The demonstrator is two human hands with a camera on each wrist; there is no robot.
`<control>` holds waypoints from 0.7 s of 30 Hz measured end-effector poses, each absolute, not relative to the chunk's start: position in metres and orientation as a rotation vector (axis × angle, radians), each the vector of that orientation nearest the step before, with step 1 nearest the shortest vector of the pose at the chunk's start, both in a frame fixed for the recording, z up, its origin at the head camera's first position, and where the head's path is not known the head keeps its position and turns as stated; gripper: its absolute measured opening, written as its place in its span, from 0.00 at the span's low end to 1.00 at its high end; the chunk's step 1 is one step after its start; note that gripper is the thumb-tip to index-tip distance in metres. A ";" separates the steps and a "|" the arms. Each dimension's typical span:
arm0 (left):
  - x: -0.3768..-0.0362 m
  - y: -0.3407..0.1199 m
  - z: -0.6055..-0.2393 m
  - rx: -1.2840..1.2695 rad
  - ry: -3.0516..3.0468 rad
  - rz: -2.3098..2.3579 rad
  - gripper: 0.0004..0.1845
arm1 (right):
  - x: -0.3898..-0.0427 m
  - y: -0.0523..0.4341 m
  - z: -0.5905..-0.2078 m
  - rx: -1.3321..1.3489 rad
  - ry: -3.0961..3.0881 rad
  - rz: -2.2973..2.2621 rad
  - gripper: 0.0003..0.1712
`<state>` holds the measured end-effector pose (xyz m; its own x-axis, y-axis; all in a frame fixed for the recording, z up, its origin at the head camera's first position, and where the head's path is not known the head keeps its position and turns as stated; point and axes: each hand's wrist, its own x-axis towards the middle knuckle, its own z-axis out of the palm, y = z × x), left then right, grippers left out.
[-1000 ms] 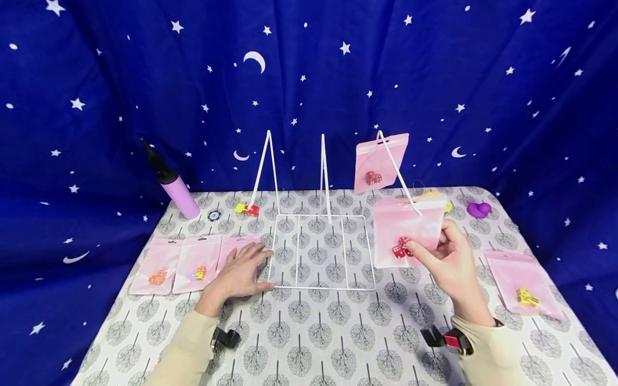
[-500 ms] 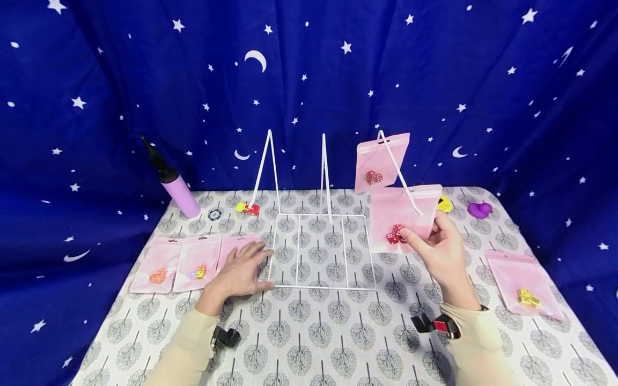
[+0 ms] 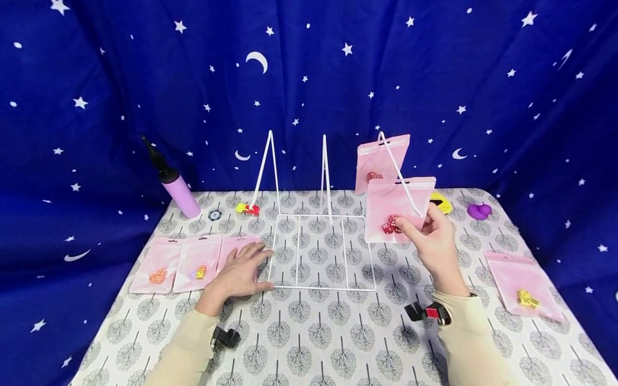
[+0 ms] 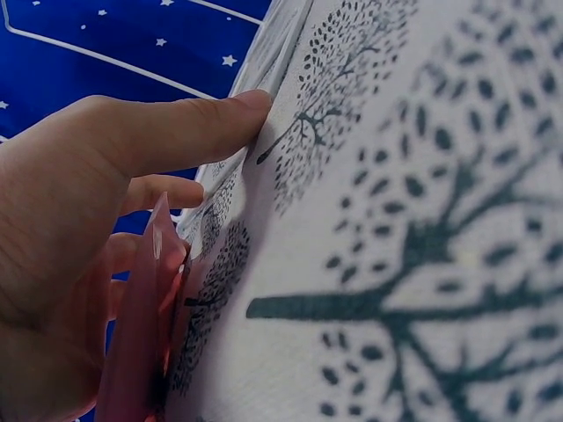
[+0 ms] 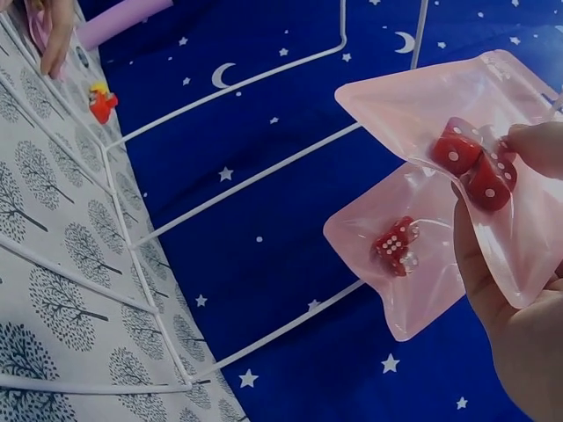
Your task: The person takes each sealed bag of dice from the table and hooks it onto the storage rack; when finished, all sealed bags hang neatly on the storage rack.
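My right hand [image 3: 432, 238] pinches a pink bag with red dice [image 3: 397, 210] and holds it up against the right hook arm of the white wire rack [image 3: 322, 252]. In the right wrist view the same bag [image 5: 475, 158] sits between thumb and fingers. Behind it a second pink bag of red dice [image 3: 379, 161] hangs on that arm, also seen as the lower bag [image 5: 400, 255]. My left hand [image 3: 240, 272] lies flat on the tablecloth, its fingers resting on a pink bag [image 3: 237, 247] beside the rack's left edge; that bag [image 4: 141, 343] shows edge-on under the hand.
Two more pink bags [image 3: 157, 266] [image 3: 197, 264] lie at the left, another with yellow dice [image 3: 522, 284] at the right. At the back stand a purple pump [image 3: 176, 187], a small red-yellow toy [image 3: 247, 209], a yellow thing [image 3: 440, 202] and a purple heart [image 3: 479, 210].
My right hand has lifted the pink bag up and slightly left along the rack's right arm. The left hand has stayed put.
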<state>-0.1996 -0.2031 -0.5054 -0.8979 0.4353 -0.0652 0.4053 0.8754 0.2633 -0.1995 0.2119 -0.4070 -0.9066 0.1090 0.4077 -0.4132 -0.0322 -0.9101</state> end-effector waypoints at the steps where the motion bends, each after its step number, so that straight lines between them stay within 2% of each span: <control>1: -0.200 -0.203 -0.505 0.658 2.924 0.370 0.48 | -0.201 0.211 -0.407 0.317 -1.881 2.020 0.18; 12: -0.198 -0.202 -0.504 0.663 2.924 0.366 0.48 | -0.216 0.207 -0.407 0.200 -1.874 2.034 0.11; 18: -0.198 -0.202 -0.505 0.652 2.919 0.356 0.48 | -0.224 0.207 -0.406 0.121 -2.000 1.845 0.07; 21: -0.198 -0.202 -0.505 0.651 2.918 0.358 0.48 | -0.230 0.207 -0.405 0.119 -2.043 1.776 0.08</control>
